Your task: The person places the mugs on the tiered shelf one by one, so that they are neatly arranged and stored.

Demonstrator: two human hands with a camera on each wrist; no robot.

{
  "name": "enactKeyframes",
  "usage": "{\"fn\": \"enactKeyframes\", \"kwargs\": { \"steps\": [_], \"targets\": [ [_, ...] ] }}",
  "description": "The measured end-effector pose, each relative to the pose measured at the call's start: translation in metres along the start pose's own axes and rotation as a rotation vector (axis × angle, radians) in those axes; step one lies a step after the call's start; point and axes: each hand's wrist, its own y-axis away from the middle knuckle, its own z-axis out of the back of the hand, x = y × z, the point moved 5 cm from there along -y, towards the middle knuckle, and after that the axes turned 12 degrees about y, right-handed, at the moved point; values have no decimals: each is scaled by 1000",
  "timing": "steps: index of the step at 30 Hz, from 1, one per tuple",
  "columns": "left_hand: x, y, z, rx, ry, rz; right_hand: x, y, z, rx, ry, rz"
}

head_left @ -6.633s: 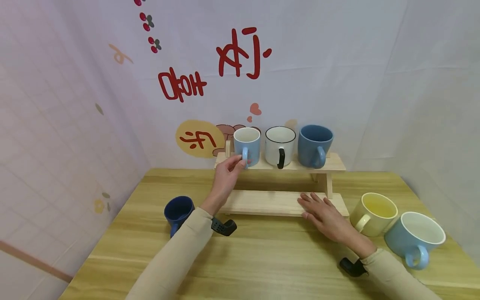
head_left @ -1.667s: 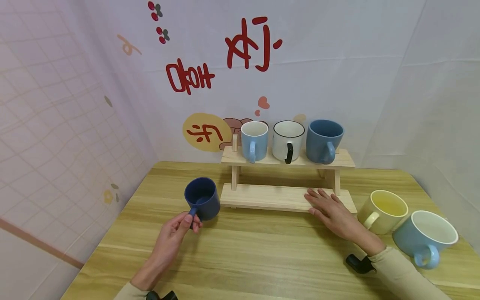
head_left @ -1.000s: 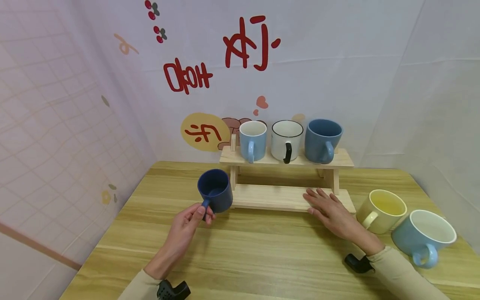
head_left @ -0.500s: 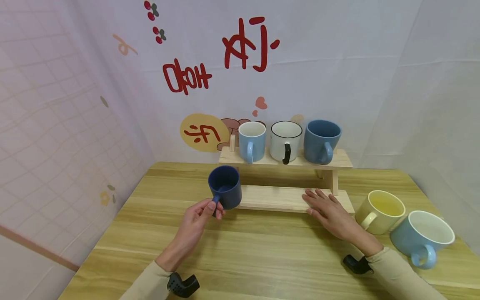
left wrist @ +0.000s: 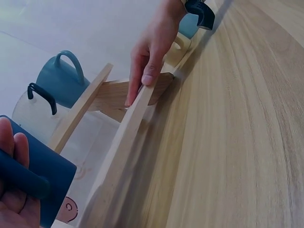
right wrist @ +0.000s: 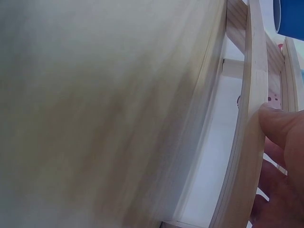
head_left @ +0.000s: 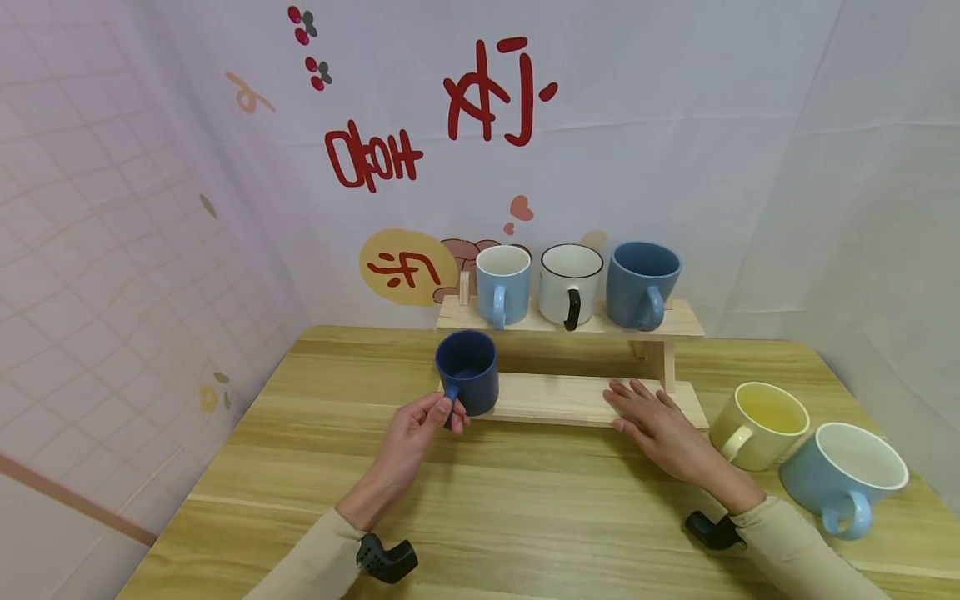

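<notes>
As for the dark blue mug (head_left: pixel 477 388): plain inside and out, upright with mouth upward and handle (head_left: pixel 451 393) toward the near side; held by that handle in the left fingers (head_left: pixel 443 406), just over the left end of the lower board (head_left: pixel 547 400), apart from the wood. As for the pale wooden rack (head_left: pixel 662 364): stands on the tabletop (head_left: pixel 555 517), two-tiered on slanted legs; touched near the right end by the right fingers (head_left: pixel 628 402).

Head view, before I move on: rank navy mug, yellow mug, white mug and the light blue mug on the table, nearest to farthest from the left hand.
1. Navy mug: in the left hand.
2. White mug: middle of the top shelf.
3. Yellow mug: on the table, right side.
4. Light blue mug: farther right.
</notes>
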Motion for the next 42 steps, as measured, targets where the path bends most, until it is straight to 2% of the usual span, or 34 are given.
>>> {"fn": "enactKeyframes", "kwargs": {
  "steps": [14, 42],
  "targets": [
    [18, -11, -15, 37, 47, 40, 0, 1, -1, -8, 2, 4],
    [36, -27, -20, 53, -31, 24, 1, 0, -1, -7, 11, -5]
  ]
}}
